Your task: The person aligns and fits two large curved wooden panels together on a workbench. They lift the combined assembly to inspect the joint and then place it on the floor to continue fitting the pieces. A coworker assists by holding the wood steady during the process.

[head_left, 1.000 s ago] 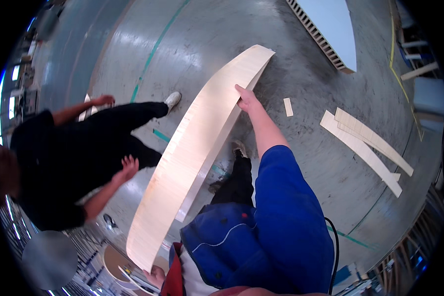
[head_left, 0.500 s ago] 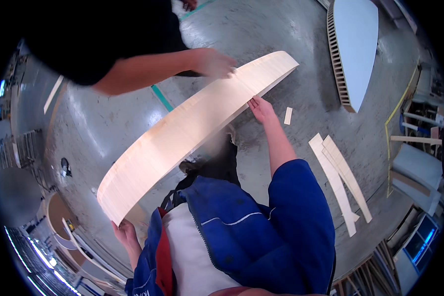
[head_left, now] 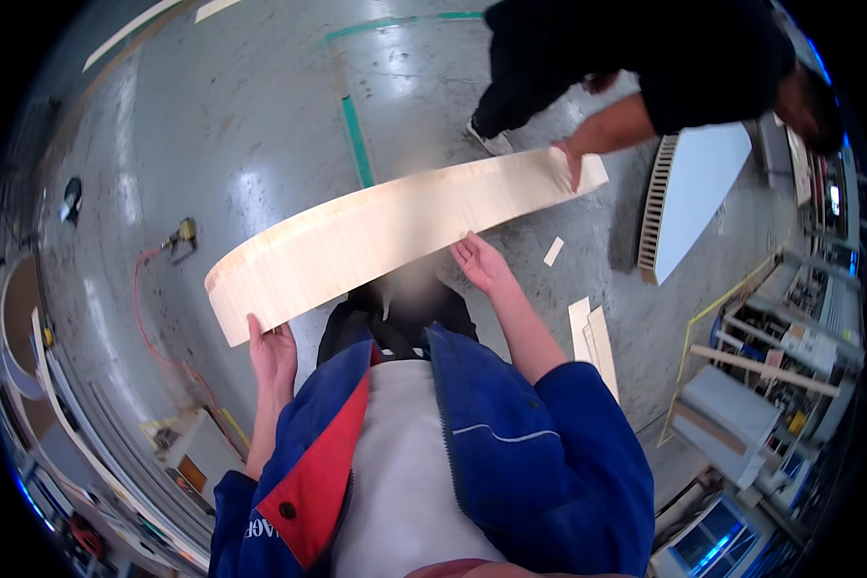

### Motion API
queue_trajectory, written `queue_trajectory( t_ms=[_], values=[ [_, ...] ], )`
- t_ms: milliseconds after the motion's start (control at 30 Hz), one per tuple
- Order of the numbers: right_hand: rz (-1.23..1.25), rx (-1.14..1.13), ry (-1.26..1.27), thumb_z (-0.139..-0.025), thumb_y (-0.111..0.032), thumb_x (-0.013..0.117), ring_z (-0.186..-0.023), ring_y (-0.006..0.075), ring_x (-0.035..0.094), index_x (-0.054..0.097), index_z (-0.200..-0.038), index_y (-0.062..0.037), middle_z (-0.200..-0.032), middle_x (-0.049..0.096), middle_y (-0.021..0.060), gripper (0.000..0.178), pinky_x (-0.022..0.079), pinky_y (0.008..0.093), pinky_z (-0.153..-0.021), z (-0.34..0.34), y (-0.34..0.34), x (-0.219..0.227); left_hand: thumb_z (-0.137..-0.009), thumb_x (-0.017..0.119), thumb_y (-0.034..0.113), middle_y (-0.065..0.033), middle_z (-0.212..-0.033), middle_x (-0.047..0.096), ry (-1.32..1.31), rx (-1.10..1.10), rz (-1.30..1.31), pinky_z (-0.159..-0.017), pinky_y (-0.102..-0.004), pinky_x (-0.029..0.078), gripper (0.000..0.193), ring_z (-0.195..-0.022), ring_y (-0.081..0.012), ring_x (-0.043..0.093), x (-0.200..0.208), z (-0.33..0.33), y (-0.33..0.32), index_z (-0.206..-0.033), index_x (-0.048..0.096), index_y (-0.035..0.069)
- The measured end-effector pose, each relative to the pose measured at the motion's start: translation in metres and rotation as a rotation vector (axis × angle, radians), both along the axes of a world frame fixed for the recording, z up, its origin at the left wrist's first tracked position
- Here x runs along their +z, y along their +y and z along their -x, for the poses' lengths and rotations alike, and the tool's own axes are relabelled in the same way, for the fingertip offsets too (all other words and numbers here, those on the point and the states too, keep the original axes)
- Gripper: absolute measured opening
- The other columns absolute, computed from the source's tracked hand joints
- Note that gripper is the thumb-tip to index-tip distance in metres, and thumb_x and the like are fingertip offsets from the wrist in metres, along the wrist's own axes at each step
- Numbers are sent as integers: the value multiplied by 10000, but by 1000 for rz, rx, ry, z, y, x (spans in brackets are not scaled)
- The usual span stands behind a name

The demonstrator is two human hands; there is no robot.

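Note:
A long, pale curved wooden panel [head_left: 337,252] spans the space in front of me, its right end farther away than its left. My left hand [head_left: 274,354] holds the near left end, thumb on the broad face. Under the lower edge, right of the middle, my right hand [head_left: 482,262] supports the panel palm up, fingertips at the edge; part of its fingers is hidden. A co-worker's hand [head_left: 568,166] grips the far right end from above. A blurred smear covers the panel's middle.
On the floor lie a small wooden piece [head_left: 553,251] and thin wooden strips [head_left: 584,332] to the right. A white-topped slatted-edge piece [head_left: 689,207] stands beyond them. Leftward are a yellow-black power tool [head_left: 181,236] and its red hose [head_left: 137,308]. Shelving [head_left: 790,347] lines the right.
The co-worker has moved from the far left to the panel's right end and now grips it. The panel lies more crosswise. My hands stay at the panel; my view has shifted.

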State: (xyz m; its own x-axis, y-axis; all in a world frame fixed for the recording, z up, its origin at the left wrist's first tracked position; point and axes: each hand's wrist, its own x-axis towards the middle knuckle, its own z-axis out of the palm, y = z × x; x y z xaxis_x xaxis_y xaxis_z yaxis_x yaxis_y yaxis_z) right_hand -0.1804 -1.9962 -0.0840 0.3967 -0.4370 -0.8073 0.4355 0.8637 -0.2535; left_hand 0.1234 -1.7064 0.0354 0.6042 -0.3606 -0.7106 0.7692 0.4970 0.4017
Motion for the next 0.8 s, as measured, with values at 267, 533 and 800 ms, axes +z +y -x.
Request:
queue_trajectory(
  t_ms=[267, 533, 800],
  values=[
    [14, 23, 176, -946, -40, 541, -922, 195, 591, 515, -947, -27, -925, 592, 85, 29, 515, 368, -935, -9, 27, -28, -989, 488, 140, -135, -1281, 547, 87, 202, -17, -1029, -365, 452, 337, -1204, -240, 522, -63, -19, 40, -1294, 459, 0],
    [-80, 66, 293, -970, -37, 501, -896, 196, 583, 508, -953, -21, -932, 581, 92, 23, 526, 351, -908, -15, 23, -51, -1001, 445, 141, -169, -1305, 530, 85, 382, -137, -1032, -388, 454, 368, -1207, -272, 525, -102, -59, 85, -1313, 421, -53],
    [-151, 287, 438, -937, -110, 598, -873, 201, 601, 574, -957, -21, -914, 614, 69, 95, 552, 318, -815, -9, 22, -68, -989, 478, 119, -140, -1327, 503, 29, 343, -171, -1051, -409, 430, 376, -1225, -256, 500, -144, -79, 92, -1346, 403, 33]
  ],
)
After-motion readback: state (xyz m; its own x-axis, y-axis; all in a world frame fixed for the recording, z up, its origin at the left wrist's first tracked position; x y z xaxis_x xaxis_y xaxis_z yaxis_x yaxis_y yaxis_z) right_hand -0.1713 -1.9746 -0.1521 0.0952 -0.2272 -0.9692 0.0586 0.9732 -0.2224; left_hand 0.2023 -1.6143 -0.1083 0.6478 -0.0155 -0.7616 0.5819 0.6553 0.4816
